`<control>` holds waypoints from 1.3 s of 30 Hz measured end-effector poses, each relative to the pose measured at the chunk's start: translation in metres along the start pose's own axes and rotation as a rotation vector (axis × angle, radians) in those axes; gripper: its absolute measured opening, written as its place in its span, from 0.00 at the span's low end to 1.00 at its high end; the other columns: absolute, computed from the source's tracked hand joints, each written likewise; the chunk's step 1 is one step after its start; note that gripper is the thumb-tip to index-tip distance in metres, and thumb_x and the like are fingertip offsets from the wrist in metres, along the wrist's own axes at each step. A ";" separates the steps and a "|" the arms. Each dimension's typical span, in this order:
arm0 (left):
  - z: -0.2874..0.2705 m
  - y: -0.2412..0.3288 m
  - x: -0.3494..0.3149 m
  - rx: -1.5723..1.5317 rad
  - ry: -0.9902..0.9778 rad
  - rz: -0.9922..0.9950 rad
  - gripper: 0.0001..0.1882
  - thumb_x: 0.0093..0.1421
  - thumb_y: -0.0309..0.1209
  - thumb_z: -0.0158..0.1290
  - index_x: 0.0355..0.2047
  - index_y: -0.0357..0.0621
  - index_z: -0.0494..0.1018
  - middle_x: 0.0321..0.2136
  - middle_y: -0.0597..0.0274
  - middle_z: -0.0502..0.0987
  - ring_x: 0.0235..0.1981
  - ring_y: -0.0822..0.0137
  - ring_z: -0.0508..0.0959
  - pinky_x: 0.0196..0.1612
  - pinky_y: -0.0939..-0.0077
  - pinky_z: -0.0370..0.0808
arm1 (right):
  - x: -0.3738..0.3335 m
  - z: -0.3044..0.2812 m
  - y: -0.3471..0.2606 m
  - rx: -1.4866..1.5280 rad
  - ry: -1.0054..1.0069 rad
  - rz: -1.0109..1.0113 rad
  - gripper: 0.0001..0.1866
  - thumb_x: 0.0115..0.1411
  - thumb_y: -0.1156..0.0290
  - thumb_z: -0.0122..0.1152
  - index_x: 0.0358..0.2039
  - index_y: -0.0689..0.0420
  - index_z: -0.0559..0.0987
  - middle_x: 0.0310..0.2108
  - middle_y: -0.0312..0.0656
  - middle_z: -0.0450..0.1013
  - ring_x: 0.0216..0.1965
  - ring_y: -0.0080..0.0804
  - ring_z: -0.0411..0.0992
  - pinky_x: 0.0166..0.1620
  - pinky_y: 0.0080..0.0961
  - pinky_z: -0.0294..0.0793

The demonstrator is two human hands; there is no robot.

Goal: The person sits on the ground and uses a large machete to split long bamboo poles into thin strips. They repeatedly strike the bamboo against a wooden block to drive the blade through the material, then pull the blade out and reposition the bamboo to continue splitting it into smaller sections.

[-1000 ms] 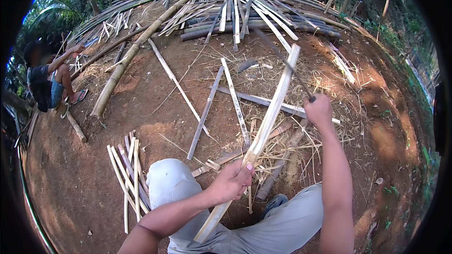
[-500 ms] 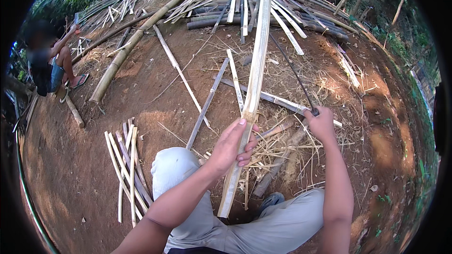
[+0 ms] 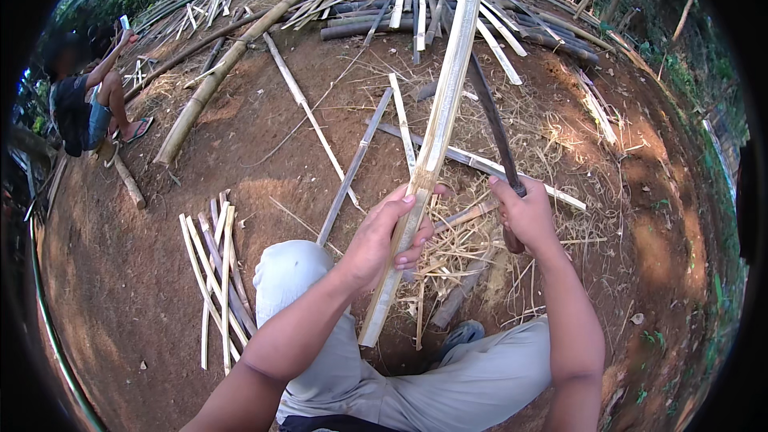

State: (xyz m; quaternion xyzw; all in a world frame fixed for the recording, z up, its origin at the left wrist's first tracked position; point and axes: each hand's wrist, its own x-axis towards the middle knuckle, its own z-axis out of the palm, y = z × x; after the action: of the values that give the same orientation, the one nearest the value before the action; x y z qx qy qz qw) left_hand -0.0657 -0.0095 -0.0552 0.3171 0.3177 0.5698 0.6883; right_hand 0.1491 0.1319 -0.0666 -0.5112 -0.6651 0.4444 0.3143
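Observation:
My left hand (image 3: pixel 386 234) is closed around a long split bamboo strip (image 3: pixel 448 104), below its middle. The strip slants up and away to the right, its pale inner face showing, with the near end over my lap. In my closed right hand (image 3: pixel 530 218) is a machete (image 3: pixel 491 116) with a long dark blade and a wooden handle. Its blade points away beside the strip, apart from it. Beneath both hands lies a heap of thin bamboo shavings (image 3: pixel 456 272), with a short bamboo piece (image 3: pixel 459 298) beside it.
Bamboo strips (image 3: pixel 214 280) lie bundled left of my knee. A bamboo pole (image 3: pixel 210 96) stretches over the dirt at the far left, near a seated person (image 3: pixel 92 104). A large pile of split bamboo (image 3: pixel 376 26) lies at the back. Loose strips (image 3: pixel 356 162) lie ahead.
The bamboo strip has slid up and away, its far end shifting right. My right hand has moved slightly left and turned the machete, so more of its blade and handle shows.

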 end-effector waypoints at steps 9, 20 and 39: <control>0.003 -0.006 0.002 0.072 0.099 0.046 0.21 0.70 0.37 0.33 0.58 0.40 0.60 0.24 0.57 0.70 0.11 0.74 0.62 0.17 0.82 0.60 | -0.031 0.018 -0.036 0.395 -0.073 0.041 0.16 0.65 0.59 0.62 0.34 0.61 0.80 0.12 0.25 0.60 0.12 0.13 0.56 0.16 0.16 0.53; 0.018 -0.034 0.000 0.178 -0.034 -0.173 0.14 0.73 0.38 0.37 0.52 0.44 0.52 0.28 0.48 0.75 0.12 0.67 0.71 0.17 0.76 0.71 | -0.017 0.029 -0.020 0.044 -0.022 -0.121 0.21 0.59 0.55 0.67 0.24 0.63 0.79 0.14 0.28 0.65 0.18 0.16 0.59 0.23 0.23 0.58; -0.002 -0.022 -0.003 0.119 0.091 -0.276 0.10 0.63 0.26 0.55 0.37 0.45 0.63 0.19 0.75 0.62 0.14 0.83 0.58 0.13 0.83 0.53 | -0.027 -0.007 0.006 -0.664 -0.035 -0.264 0.12 0.56 0.63 0.63 0.22 0.58 0.78 0.14 0.43 0.72 0.15 0.38 0.72 0.24 0.35 0.72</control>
State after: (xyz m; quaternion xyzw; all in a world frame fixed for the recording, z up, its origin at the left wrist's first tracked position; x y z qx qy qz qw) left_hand -0.0546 -0.0156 -0.0741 0.2843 0.4224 0.4638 0.7250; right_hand 0.1651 0.1088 -0.0679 -0.4874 -0.8389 0.1679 0.1743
